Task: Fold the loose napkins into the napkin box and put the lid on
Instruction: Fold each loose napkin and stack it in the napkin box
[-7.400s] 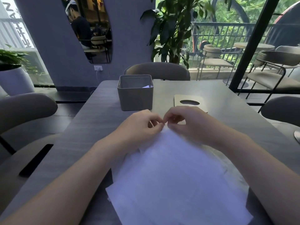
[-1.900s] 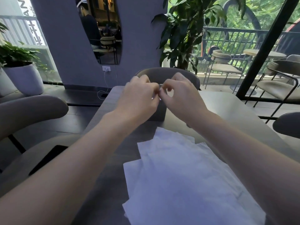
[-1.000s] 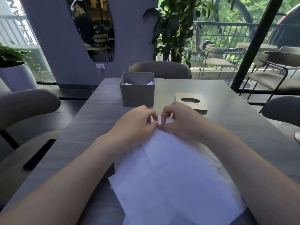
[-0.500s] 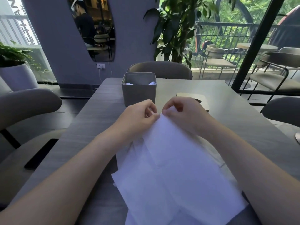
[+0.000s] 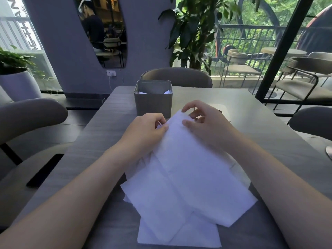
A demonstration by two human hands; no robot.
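Note:
A grey square napkin box (image 5: 153, 103) stands open at mid-table, with white napkin corners showing inside. Its flat beige lid (image 5: 226, 112) lies to the box's right, mostly hidden behind my right hand. A loose stack of white napkins (image 5: 172, 209) is spread on the table in front of me. The top napkin (image 5: 188, 159) is raised at its far edge. My left hand (image 5: 145, 133) pinches that edge on the left, and my right hand (image 5: 204, 123) pinches it on the right, just short of the box.
The dark wood-grain table (image 5: 100, 133) runs to a padded chair (image 5: 177, 77) at its far end. Another chair (image 5: 30, 114) stands at the left, and one (image 5: 312, 121) at the right. A dark phone (image 5: 45, 169) lies on the left seat.
After a trip up to the box, both hands came back to the stack and pinched the top napkin's far edge. That edge has since risen off the stack, and my hands have drawn apart.

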